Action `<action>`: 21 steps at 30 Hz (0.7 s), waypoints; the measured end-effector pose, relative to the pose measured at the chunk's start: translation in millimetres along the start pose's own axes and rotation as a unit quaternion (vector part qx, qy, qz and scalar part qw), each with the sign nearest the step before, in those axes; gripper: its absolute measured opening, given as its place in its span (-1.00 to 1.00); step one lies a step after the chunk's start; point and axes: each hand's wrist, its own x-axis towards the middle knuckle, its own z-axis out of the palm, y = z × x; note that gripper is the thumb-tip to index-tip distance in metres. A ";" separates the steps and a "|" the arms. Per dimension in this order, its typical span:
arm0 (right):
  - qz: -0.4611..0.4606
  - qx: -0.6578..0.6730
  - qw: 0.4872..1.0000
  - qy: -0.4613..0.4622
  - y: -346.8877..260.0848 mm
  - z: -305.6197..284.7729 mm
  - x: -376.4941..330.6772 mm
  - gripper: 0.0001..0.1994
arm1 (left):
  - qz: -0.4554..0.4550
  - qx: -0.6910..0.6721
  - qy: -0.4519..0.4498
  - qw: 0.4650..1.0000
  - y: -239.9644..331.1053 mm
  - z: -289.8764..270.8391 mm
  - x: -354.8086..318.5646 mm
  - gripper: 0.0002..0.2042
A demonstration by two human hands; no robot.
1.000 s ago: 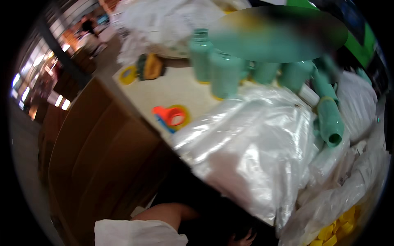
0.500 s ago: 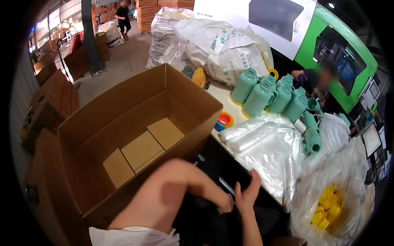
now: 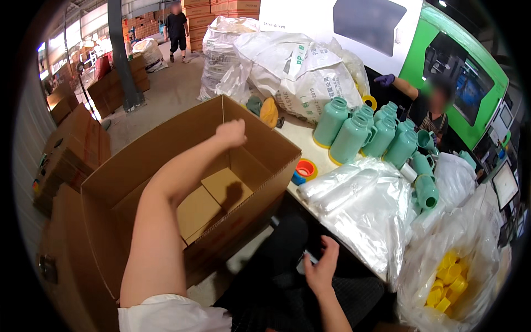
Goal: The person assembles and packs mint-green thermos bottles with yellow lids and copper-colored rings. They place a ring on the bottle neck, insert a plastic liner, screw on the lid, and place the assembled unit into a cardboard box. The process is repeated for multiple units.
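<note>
The left hand (image 3: 231, 133) is hovering closed over the cardboard box (image 3: 238, 232), centre-left; the right hand (image 3: 322, 266) is hanging loosely open, lower centre.

Looks like a factory floor with a packing bench (image 3: 293, 130). Shows this first in the big machines: a green machine (image 3: 462, 83) and a white machine (image 3: 321, 22), both with dark windows, plus a screen (image 3: 504, 180) at the far right. Speaks of bulk goods too, with matching green flasks (image 3: 351, 138) in a cluster, yellow caps (image 3: 447, 279) heaped in a clear bag, bulging white sacks (image 3: 304, 72), a large open carton (image 3: 138, 149) and stacked boxes (image 3: 242, 8) at the back. Has a dark column (image 3: 123, 55), a bare grey floor (image 3: 166, 83) and a ribbed wall (image 3: 33, 138). Includes a co-worker (image 3: 434, 119) in a purple glove (image 3: 384, 80) beyond the flasks.
</note>
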 end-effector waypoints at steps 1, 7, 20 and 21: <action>-0.053 -0.001 0.999 -0.002 -15.1 -1.7 25.5 -0.33 | 0.050 -0.044 -0.008 0.998 12.2 11.8 -7.0 -0.50; -0.407 -0.070 0.906 -0.097 -109.3 27.5 180.7 -0.25 | 0.100 -0.484 -0.142 0.858 16.3 31.5 -165.9 -0.44; -0.421 0.010 0.901 -0.106 -64.1 130.0 119.0 -0.80 | -0.041 -0.106 -0.087 0.990 18.3 -25.1 -382.0 -0.44; -0.397 0.033 0.915 -0.073 -53.0 121.4 100.9 -0.76 | -0.028 -0.138 -0.054 0.989 37.1 -6.9 -397.9 -0.44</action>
